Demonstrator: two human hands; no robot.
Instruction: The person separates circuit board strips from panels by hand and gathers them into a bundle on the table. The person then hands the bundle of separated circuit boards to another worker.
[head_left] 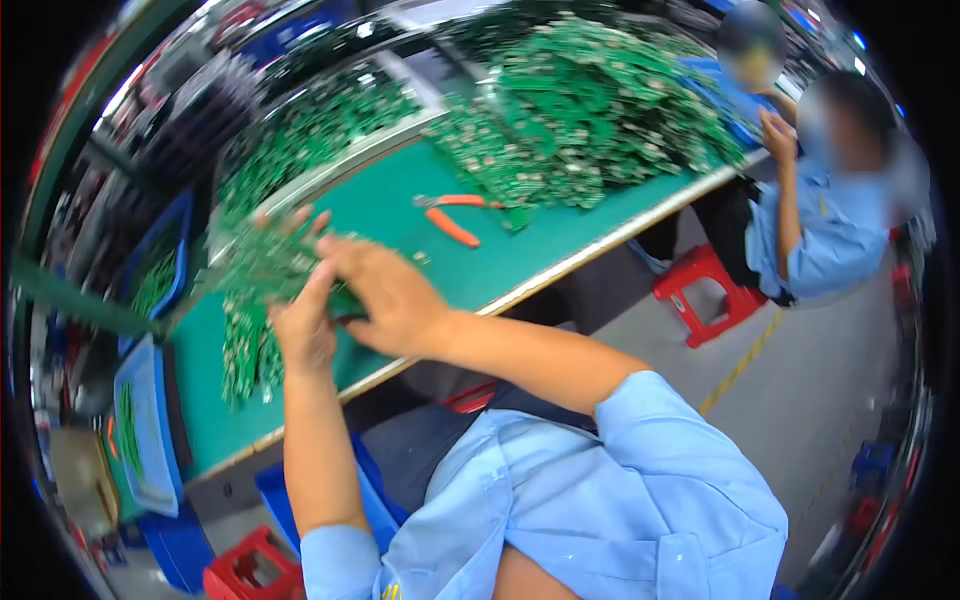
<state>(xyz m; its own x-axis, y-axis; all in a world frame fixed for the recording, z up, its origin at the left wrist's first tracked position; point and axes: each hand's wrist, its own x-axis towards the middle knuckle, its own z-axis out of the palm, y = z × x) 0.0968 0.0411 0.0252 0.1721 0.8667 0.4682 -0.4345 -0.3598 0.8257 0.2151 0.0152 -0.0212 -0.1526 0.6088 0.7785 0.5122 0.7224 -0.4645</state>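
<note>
Both hands are together over the left part of the green-topped table. A bunch of green circuit boards (250, 255), blurred by motion, is between them. My left hand (305, 325) is closed around the near side of the bunch, thumb up, with fingertips showing beyond it. My right hand (390, 295) presses against the bunch from the right, its fingers bent around the edge and partly hidden. Below the hands, a row of more green circuit boards (245, 350) lies on the table. Orange-handled pliers (455, 220) rest on the tabletop to the right.
A large heap of green boards (600, 110) covers the table's far right, and a tray of boards (310, 135) stands behind. A blue bin (150, 430) holds green strips at left. A co-worker in a blue shirt (830, 230) sits at right, near a red stool (708, 295).
</note>
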